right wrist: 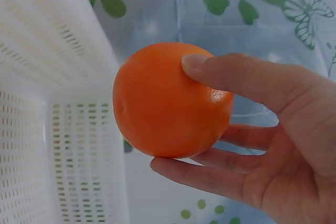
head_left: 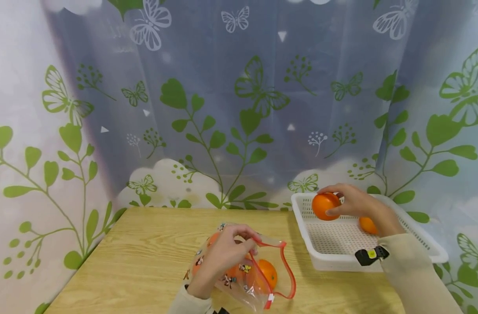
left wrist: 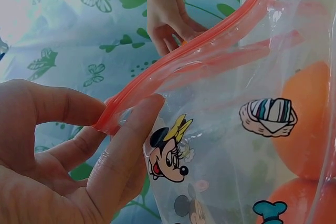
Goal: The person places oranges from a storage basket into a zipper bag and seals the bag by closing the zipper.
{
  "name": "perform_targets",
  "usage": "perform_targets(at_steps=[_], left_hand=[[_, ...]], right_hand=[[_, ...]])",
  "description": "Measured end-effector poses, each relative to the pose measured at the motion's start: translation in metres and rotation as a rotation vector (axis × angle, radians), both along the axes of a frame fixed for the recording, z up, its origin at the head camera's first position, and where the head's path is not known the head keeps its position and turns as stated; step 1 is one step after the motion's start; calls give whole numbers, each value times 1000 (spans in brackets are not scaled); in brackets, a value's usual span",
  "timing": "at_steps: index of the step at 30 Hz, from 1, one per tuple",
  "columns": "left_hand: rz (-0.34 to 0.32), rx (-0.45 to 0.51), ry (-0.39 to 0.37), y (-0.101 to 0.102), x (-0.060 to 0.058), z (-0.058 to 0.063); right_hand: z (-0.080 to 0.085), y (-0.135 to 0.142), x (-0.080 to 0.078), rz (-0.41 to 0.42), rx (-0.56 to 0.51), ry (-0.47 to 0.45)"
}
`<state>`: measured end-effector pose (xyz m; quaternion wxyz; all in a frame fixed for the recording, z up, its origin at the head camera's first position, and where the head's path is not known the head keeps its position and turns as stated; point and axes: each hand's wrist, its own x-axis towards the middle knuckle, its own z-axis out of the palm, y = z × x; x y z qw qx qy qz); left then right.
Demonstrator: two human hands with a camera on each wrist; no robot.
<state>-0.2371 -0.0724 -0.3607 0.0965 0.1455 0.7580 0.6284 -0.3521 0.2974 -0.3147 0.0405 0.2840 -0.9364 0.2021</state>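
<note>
My right hand (head_left: 352,201) grips an orange (head_left: 326,206) above the left part of a white perforated basket (head_left: 313,255); in the right wrist view the thumb lies on top of the orange (right wrist: 168,103) and fingers curl beneath it. One more orange (head_left: 367,225) sits inside the basket, partly behind my right forearm. My left hand (head_left: 231,248) pinches the red zip edge of a clear plastic bag (head_left: 254,288) printed with cartoon figures, its mouth spread toward the right. Several oranges (left wrist: 307,124) show through the bag's film, one of them (head_left: 267,274) near the mouth.
The wooden table (head_left: 144,244) carries both bag and basket, the basket at the right. Behind stands a curtain (head_left: 223,144) with leaf and butterfly prints. A black band with a yellow-marked device (head_left: 371,254) is on my right wrist.
</note>
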Motion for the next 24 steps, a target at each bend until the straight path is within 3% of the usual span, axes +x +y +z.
perform_targets(at_steps=[11,24], left_hand=[[0,-8,9,0,0,0],[-3,-9,11,2,0,-1]], right_hand=[[6,-15,35,29,-53,80],[0,-29,62,99,-191,28]])
